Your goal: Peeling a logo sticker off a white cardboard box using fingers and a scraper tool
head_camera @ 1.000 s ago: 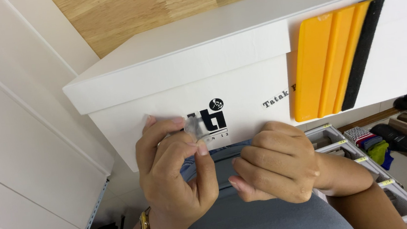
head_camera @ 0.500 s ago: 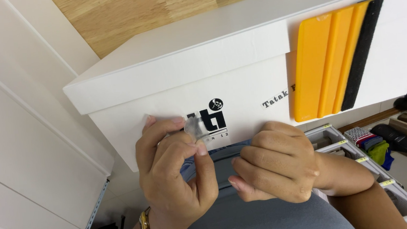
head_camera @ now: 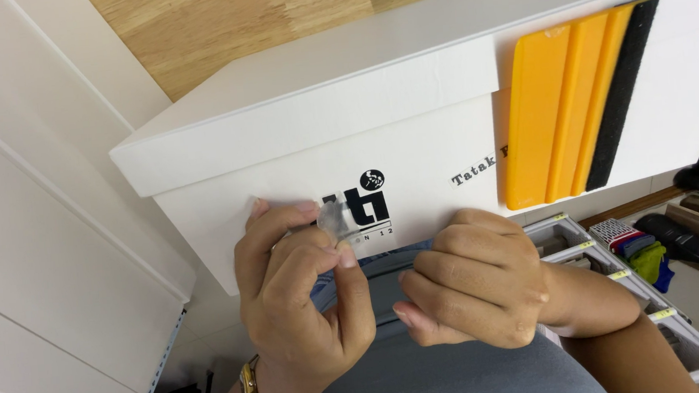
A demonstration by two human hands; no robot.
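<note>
Against the front wall of a white lidded box [head_camera: 299,201], the left hand [head_camera: 301,312] pinches a small clear piece of film [head_camera: 336,221] between thumb and forefinger, right at the edge of a black printed mark [head_camera: 367,203] on the box. Just beside it, the right hand [head_camera: 473,283] is curled into a loose fist below the box's lower edge (whether it grips anything, I cannot tell). A yellow squeegee with a black felt edge [head_camera: 575,102] rests flat on the box, well apart to the right.
</note>
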